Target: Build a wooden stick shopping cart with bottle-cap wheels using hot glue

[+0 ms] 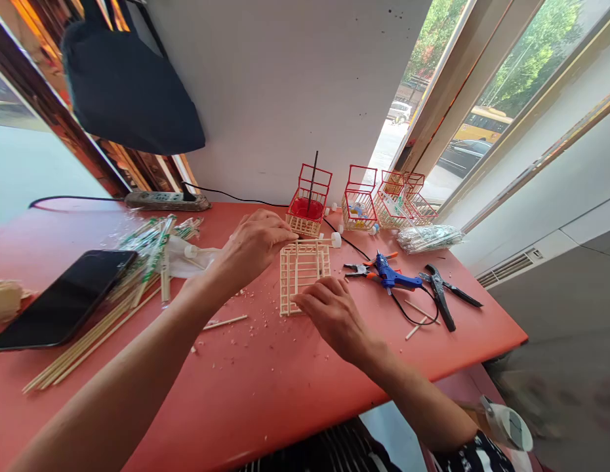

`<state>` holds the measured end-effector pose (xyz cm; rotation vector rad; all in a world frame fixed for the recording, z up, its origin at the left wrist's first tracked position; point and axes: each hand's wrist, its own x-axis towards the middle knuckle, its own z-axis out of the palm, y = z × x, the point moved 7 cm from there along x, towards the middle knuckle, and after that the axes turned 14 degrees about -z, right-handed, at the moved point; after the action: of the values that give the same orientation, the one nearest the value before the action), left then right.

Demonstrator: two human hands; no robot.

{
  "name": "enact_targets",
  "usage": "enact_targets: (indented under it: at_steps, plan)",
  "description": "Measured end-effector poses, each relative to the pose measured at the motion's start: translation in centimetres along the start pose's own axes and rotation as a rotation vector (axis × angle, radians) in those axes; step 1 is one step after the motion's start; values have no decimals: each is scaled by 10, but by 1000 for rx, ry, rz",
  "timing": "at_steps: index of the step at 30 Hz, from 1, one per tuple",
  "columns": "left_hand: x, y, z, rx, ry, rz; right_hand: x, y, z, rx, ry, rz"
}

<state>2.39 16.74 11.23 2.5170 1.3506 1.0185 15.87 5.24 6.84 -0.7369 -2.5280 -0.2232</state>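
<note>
A lattice frame of thin wooden sticks point(312, 262) lies on the table in front of me. One wooden stick point(296, 269) runs lengthwise across it, between my two sets of fingertips. My left hand point(258, 239) reaches over the far end, its fingers pinched together at that stick. My right hand point(334, 314) is at the near end, thumb and fingers closed around the stick's other end; the exact grip is partly hidden. Along the frame's far edge, a white wheel point(336, 240) sits at the right end of a crosswise stick.
Behind stand a red-and-wood basket cart point(307, 210) and several similar ones. A blue glue gun point(396, 278), pliers point(359, 269) and black-handled cutters point(443, 295) lie right. A phone point(63, 298), loose sticks point(103, 334) and a power strip point(162, 199) are left.
</note>
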Motion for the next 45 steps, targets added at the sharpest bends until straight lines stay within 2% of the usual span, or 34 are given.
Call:
enact_targets:
  at_steps: [7, 12, 17, 23, 29, 36, 39, 45]
  plan:
    - [2, 6, 5, 3, -9, -2, -3, 1, 5, 56, 5, 1]
    - [8, 13, 4, 56, -20, -91, -3, 2, 7, 181, 51, -4]
    - [13, 13, 4, 65, -98, -204, -3, 2, 7, 218, 66, -25]
    - [17, 11, 5, 62, -198, -259, -5, 3, 8, 244, 72, -11]
    - [18, 11, 6, 71, -201, -237, -4, 4, 7, 267, 82, 2]
    - [16, 12, 6, 98, -189, -219, -11, 22, -19, 291, 241, 135]
    - [15, 12, 5, 92, -165, -198, -14, 26, -21, 247, 222, 161]
    - [10, 15, 3, 82, -146, -178, -17, 24, -11, 191, 135, 130]
